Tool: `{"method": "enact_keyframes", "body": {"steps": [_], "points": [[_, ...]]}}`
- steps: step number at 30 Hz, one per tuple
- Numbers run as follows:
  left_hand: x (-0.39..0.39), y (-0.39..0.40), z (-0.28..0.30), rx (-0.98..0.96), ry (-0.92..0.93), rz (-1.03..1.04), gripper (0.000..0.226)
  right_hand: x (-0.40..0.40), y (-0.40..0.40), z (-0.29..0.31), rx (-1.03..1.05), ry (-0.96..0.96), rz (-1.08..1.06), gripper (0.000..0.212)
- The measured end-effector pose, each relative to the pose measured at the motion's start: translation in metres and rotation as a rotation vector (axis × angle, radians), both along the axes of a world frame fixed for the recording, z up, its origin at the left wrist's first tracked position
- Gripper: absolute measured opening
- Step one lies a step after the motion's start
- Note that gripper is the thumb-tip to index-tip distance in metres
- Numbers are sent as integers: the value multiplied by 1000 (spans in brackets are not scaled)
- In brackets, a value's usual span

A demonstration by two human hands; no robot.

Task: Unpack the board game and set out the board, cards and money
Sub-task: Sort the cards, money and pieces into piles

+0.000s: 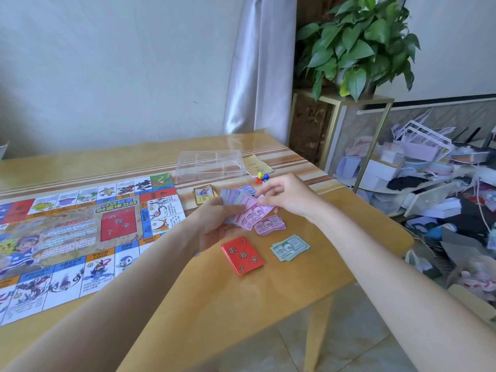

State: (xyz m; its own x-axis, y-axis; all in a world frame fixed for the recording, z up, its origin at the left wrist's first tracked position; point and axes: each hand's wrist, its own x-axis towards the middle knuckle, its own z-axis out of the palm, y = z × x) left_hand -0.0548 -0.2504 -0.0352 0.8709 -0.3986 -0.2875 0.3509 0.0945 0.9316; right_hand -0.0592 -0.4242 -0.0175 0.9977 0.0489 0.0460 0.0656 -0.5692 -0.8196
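Note:
The game board (pixel 67 232) lies unfolded on the left of the table. My left hand (pixel 214 224) holds a fanned stack of play money (pixel 241 208) above the table. My right hand (pixel 284 196) pinches the top pink note (pixel 255 214) of that stack. On the table lie a pink money pile (pixel 269 225), a green money pile (pixel 290 247), a blue money pile (pixel 247 189), a red card deck (pixel 241 255) and a yellow-bordered card deck (pixel 204 194).
A clear plastic tray (pixel 212 163) stands at the back, with a yellow leaflet (pixel 256 163) and coloured pawns (pixel 261 178) beside it. The table's right edge (pixel 375 210) drops to a cluttered floor. A potted plant (pixel 357 47) stands on a shelf behind.

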Motion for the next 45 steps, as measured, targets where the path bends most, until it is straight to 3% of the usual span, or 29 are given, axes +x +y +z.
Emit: {"method": "enact_keyframes", "body": {"steps": [7,14,23,28,32,35,40,45], "points": [[4,-2,1,56,-44,59,22,-4,2,1,194,83,-2,24],[5,-6,1,8,-42,94,13,1,3,-4,198,122,-13,38],[6,-10,0,-8,-26,87,23,-3,2,1,211,132,10,46],[6,-10,1,-4,0,42,21,-4,3,1,171,122,-14,45],[7,-8,3,-10,35,64,15,-4,0,3,19,133,20,40],[9,-7,3,-14,61,94,24,-5,-3,6,-62,162,34,31],[11,-6,6,-1,62,181,41,-5,-14,3,36,169,-110,10],[14,-6,1,108,85,182,40,-6,-16,-13,60,247,-224,7]]}}
